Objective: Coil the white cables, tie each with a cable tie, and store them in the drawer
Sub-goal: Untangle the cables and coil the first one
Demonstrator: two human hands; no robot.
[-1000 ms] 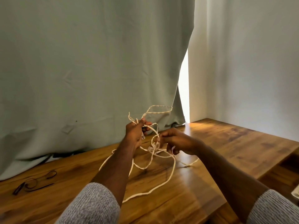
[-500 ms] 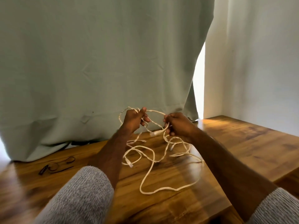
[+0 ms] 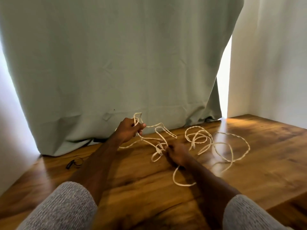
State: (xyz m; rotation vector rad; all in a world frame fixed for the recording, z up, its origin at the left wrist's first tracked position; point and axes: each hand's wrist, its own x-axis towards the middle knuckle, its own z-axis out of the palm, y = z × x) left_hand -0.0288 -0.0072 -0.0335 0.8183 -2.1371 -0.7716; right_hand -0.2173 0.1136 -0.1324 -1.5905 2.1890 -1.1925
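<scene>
A long white braided cable (image 3: 214, 143) lies in loose tangled loops across the wooden table (image 3: 249, 171). My left hand (image 3: 128, 130) is raised slightly above the table near the curtain, closed around a small bunch of cable loops. My right hand (image 3: 176, 153) rests low on the table, pinching the cable near a white connector at its fingertips. Most of the cable sprawls to the right of my right hand. A black cable tie (image 3: 74, 162) lies on the table at the left. No drawer is in view.
A pale green curtain (image 3: 116, 63) hangs down to the table's back edge. White walls stand at the left and right. A dark cord runs under the curtain hem at the left. The table's right front edge steps down to a lower wooden surface.
My right hand has dropped from beside the left hand down to the table surface, and the cable has spread out to the right. The view has shifted left and down.
</scene>
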